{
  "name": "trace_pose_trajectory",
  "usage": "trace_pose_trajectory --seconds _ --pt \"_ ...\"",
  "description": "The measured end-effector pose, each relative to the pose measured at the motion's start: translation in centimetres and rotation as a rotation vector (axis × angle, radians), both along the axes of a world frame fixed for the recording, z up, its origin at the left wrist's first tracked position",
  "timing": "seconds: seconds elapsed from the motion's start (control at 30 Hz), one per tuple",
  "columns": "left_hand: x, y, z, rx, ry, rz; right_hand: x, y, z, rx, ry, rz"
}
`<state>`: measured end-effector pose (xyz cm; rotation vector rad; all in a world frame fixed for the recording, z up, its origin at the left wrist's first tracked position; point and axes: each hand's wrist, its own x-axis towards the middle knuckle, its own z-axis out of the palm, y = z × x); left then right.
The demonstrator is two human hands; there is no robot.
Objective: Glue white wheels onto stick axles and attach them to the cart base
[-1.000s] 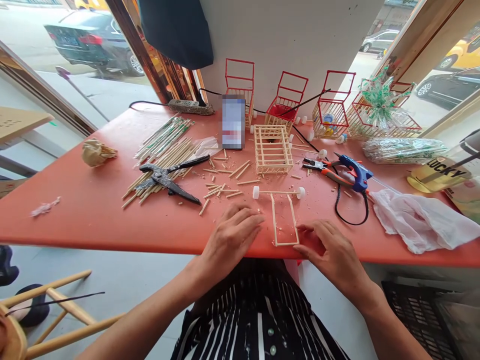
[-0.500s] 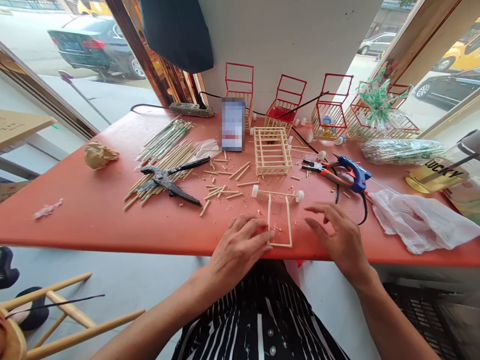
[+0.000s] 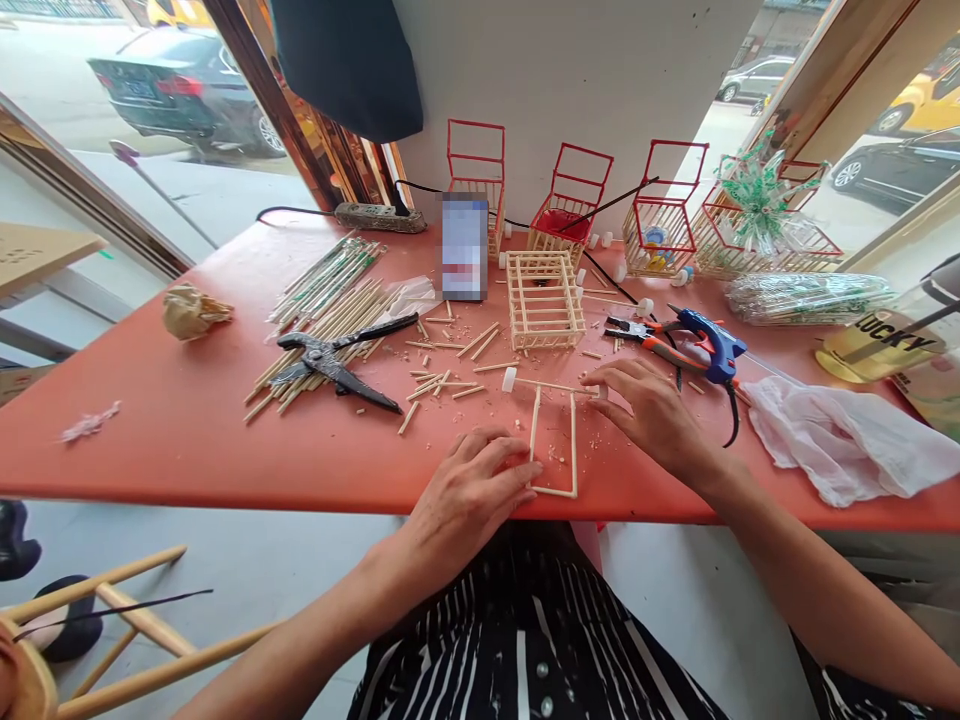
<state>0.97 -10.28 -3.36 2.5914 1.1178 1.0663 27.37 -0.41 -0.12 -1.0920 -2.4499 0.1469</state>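
Observation:
My left hand [image 3: 476, 490] rests at the table's near edge, its fingertips closed on the lower left corner of a three-sided frame of thin wooden sticks [image 3: 574, 445]. The frame lies flat, its open side facing away from me. Just beyond its two ends lies an axle, a thin stick [image 3: 551, 385] with a white plastic wheel [image 3: 509, 380] at the left. The thumb and fingers of my right hand [image 3: 649, 405] close around the wheel at the axle's right end, partly hiding it. A small stick-built cart body [image 3: 546, 300] stands behind the axle.
Pliers [image 3: 341, 370] lie on a pile of sticks [image 3: 319, 335] at the left, with cut pieces scattered nearby. On the right are orange-handled cutters [image 3: 645, 335], a blue glue gun [image 3: 709, 345] and a white cloth [image 3: 847, 440]. A phone [image 3: 463, 250] and several red-trimmed carts stand behind.
My right hand has moved forward and left, from beside the frame to the axle's right wheel, and has closed on it. My left hand stays at the frame's corner.

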Motion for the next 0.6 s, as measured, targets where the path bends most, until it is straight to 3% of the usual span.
trace_pose_trajectory --seconds 0.6 --pt "-1.2 0.4 0.7 -0.045 0.107 -0.048 -0.3 0.1 -0.5 -0.008 0.032 0.017"
